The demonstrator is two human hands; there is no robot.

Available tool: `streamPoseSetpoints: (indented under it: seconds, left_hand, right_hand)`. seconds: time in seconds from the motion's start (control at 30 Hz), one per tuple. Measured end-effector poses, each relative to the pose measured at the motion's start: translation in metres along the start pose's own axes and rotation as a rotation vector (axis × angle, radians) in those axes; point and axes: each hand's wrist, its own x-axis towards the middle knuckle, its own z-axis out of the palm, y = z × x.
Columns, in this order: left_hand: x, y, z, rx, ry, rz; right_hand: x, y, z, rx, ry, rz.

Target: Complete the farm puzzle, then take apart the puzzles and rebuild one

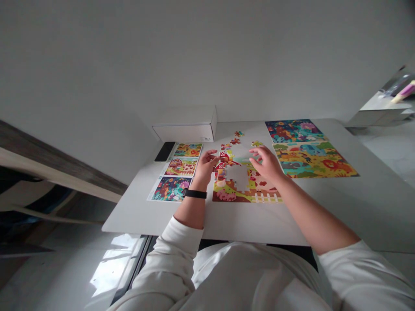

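Note:
A partly assembled farm jigsaw puzzle [227, 196] lies on the white table, with a gap of bare tabletop in its middle. My left hand [206, 166] is at its left edge, beside the red barn pieces [222, 153]; thumb and fingers are bent and apart, with nothing visible between them. Over the puzzle's right side hovers my right hand [266, 163], its thumb and index finger spread and holding nothing that I can see. A loose yellow-green puzzle piece [257, 143] is just beyond its fingertips. Farther back lie a red piece [235, 141] and a multicoloured piece [239, 134].
Two finished puzzles, a dark one [295, 131] and a safari one [313, 160], lie at the right. At the left are a reference sheet with three pictures [180, 167] and a black phone-like slab [165, 151]. A white box [184, 125] stands by the wall.

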Motion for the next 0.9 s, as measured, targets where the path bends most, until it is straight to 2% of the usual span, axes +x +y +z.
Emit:
streamPoseSetpoints:
  seconds: [0.1,0.2,0.33,0.43,0.5,0.6,0.67,0.77,0.9]
  left_hand:
    - [-0.001,0.0,0.003,0.022,-0.03,-0.024]
    - [-0.002,-0.002,0.005,0.044,-0.057,-0.045]
    - [-0.003,-0.006,0.004,0.073,-0.088,-0.073]
    - [-0.001,-0.01,0.002,0.17,-0.084,-0.081]
    - [0.001,-0.012,-0.001,0.321,-0.015,-0.001]
    - [0.002,-0.013,-0.006,0.633,0.1,0.208]
    - [0.002,-0.012,-0.009,0.799,0.109,0.294]
    - [-0.001,-0.013,-0.011,0.949,0.071,0.327]
    - [-0.002,-0.018,-0.009,1.06,0.025,0.304]
  right_hand:
    - [0.015,-0.016,0.005,-0.139,-0.12,-0.147]
    - [0.02,-0.022,0.023,-0.209,-0.211,-0.201]
    - [0.012,-0.013,0.048,-0.228,-0.208,-0.2]
    - [0.003,-0.002,0.056,-0.229,-0.19,-0.19]
    - [-0.001,0.002,0.059,-0.254,-0.206,-0.176]
    - [-0.004,0.006,0.062,-0.328,-0.273,-0.148]
    - [-0.005,0.007,0.065,-0.376,-0.32,-0.137]
    - [-0.006,0.009,0.067,-0.422,-0.35,-0.129]
    - [-0.007,0.009,0.067,-0.447,-0.347,-0.119]
